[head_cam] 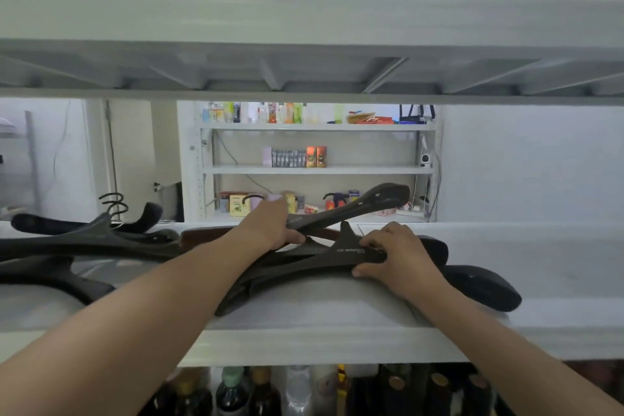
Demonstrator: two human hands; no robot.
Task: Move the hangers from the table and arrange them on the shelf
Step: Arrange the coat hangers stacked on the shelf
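left hand (270,226) gripping hanger (364,203), right hand (395,255) gripping another

Broad-shouldered black hangers lie overlapping on the white shelf (304,341), a flat stack (304,263) at its middle with 1 hanger (358,204) tilted up above it and another heap (84,243) at the left.
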